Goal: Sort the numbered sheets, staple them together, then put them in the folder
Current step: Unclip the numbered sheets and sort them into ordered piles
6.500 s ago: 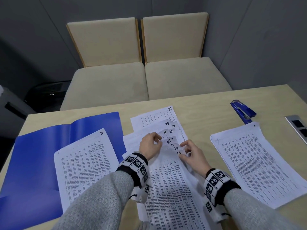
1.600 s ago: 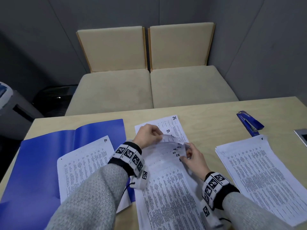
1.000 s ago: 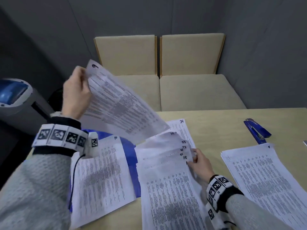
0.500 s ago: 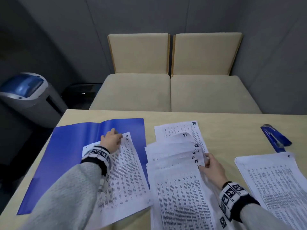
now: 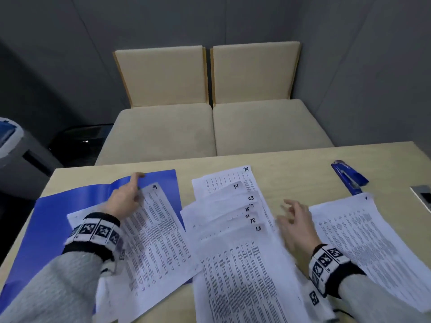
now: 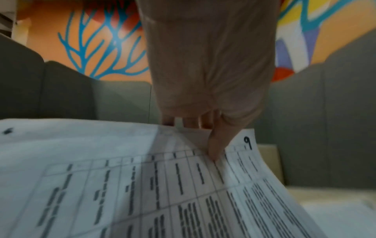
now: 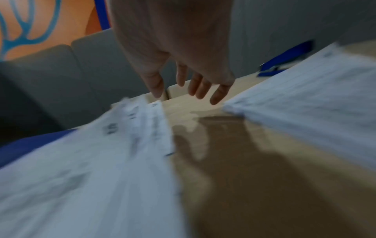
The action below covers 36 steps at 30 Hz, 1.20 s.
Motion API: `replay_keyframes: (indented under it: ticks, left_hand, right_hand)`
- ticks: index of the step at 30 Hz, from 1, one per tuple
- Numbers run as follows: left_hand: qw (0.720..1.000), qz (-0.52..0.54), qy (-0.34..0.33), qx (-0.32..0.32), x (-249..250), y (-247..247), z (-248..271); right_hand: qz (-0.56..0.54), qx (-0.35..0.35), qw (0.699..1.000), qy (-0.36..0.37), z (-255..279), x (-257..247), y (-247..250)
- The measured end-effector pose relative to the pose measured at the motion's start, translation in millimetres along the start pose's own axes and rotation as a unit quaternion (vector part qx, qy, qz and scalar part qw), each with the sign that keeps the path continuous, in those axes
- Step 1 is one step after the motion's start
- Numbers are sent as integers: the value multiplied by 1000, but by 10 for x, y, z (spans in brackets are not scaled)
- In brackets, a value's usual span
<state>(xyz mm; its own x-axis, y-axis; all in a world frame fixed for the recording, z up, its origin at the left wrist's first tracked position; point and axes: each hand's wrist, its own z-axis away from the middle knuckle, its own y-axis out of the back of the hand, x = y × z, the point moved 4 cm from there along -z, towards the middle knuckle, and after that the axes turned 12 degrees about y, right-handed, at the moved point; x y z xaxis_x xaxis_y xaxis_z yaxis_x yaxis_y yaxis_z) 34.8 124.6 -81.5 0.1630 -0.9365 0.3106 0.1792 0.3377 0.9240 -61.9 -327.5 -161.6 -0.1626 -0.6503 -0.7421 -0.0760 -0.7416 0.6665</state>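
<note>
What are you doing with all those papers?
A person is sorting numbered sheets on a table. The left hand holds the top edge of the sheet marked 9, thumb on its face, on the left pile that lies over the open blue folder. The right hand hovers open beside the fanned middle pile, where 24, 14, 23, 18 and 13 show. Another stack lies to the right. The blue stapler sits untouched behind that stack.

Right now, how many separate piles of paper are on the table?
3: sheet 9's pile on the blue folder, the fanned middle pile, the right pile. Sheets underneath stay hidden.
</note>
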Motion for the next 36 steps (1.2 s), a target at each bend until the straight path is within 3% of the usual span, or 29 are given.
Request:
replay_keyframes:
  ticks: [4, 7, 12, 17, 23, 28, 30, 33, 36]
  left_hand:
    - [996, -24, -72, 53, 553, 650, 240]
    - [983, -17, -136, 119, 1038, 1155, 471]
    - [942, 65, -275, 183, 1820, 1594, 906]
    - [916, 200, -282, 206, 2326, 1594, 1011]
    - [887, 362, -269, 102, 2724, 1053, 825]
    - [915, 358, -187, -12, 2830, 175, 540]
    - [929, 329, -162, -55, 2824, -212, 459]
    - [953, 270, -119, -72, 2853, -682, 430]
    - [972, 190, -91, -100, 2950, -1061, 458]
  right_hand:
    - [132, 118, 972, -155, 160, 610, 935]
    - [145, 143, 941, -270, 412, 1048, 1416]
    - [110, 97, 940, -308, 632, 1363, 1709]
    - [167, 14, 926, -340, 506, 1527, 1740]
    - [189, -40, 908, -373, 400, 1621, 1755]
    - [78, -7, 937, -341, 368, 1688, 1702]
    - [53, -19, 955, -292, 369, 1725, 1747]
    - [19, 19, 974, -224, 411, 1655, 2025]
    - [2, 144, 975, -166, 435, 1518, 2487]
